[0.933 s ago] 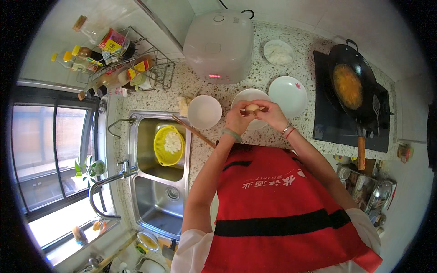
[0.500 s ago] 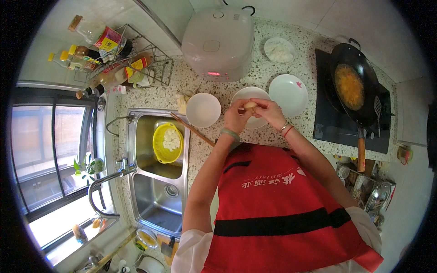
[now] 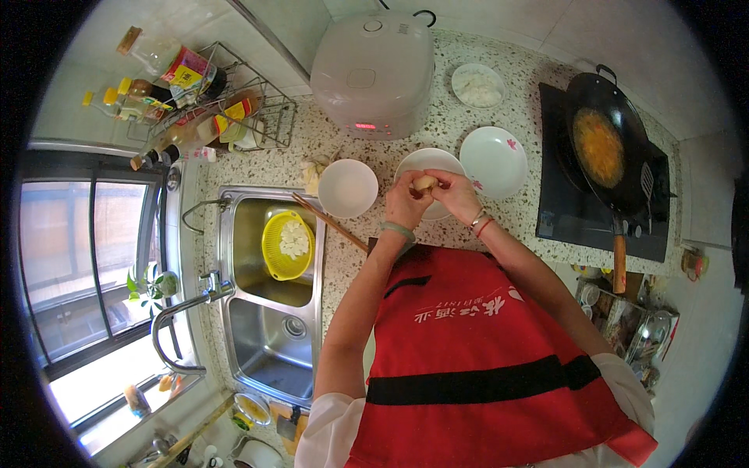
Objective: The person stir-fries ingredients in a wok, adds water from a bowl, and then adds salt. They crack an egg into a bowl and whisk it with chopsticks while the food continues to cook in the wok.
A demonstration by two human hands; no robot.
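Over a white bowl (image 3: 431, 157), both hands hold a light brown egg (image 3: 425, 183). My left hand (image 3: 405, 198) grips it from one side, fingers closed. My right hand (image 3: 457, 195) pinches the other side, with fingertips pressed in close to the left ones. The hands hide the near part of the bowl and the underside of the egg, so I cannot tell whether the shell is split. A second white bowl (image 3: 348, 189) stands just left of my hands. Right behind my right hand sits a white plate (image 3: 494, 162) with a pink flower pattern.
A rice cooker (image 3: 374, 74) and a dish of white food (image 3: 478, 86) stand at the back. On the right, a wok (image 3: 616, 140) of orange-yellow food rests on the black stove (image 3: 554, 210). The double sink (image 3: 269, 343) at left holds a yellow colander (image 3: 271, 261). Chopsticks (image 3: 331, 224) overhang its edge.
The right hand has shifted slightly left and down, and its wrist has turned a little. The egg is tilted differently between the fingers. Everything else stays in place.
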